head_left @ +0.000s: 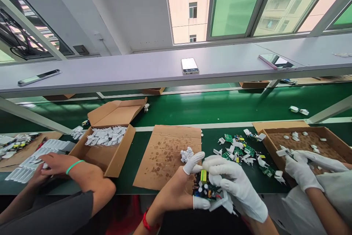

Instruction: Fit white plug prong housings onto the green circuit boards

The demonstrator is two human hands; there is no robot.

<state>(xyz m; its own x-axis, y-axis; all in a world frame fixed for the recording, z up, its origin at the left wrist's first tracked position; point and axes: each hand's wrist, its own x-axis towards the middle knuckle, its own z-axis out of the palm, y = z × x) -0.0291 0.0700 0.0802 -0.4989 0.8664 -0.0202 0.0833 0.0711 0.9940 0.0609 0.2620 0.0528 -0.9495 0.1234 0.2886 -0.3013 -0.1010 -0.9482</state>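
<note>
Green conveyor belt (220, 106) across the whole width, a long grey shelf (137, 70) above it carrying a phone (189, 65). On the near strip, left of centre, an open cardboard box (110, 156) of white plastic parts; beside it a flat cardboard sheet (167, 154), stained, its near edge just ahead of the hands. Far right, a shallow cardboard tray (330, 139) with a co-worker's gloved hands (302, 171) over its near corner. Far left, another person's bare hands (55, 163) resting on rows of white pieces.

Between sheet and tray, a loose scatter of green boards and white plugs (242, 150) (crowded; little bare belt there). Open green surface only between box and sheet.

At bottom centre, close to the body: left hand (176, 193), bare but for white finger cots, thumb and forefinger curled around a small circuit board (205, 187) with a yellow component. Right hand (236, 187), in a white glove, fingers bent and closed over the same board from the right side, touching the left fingertips.
</note>
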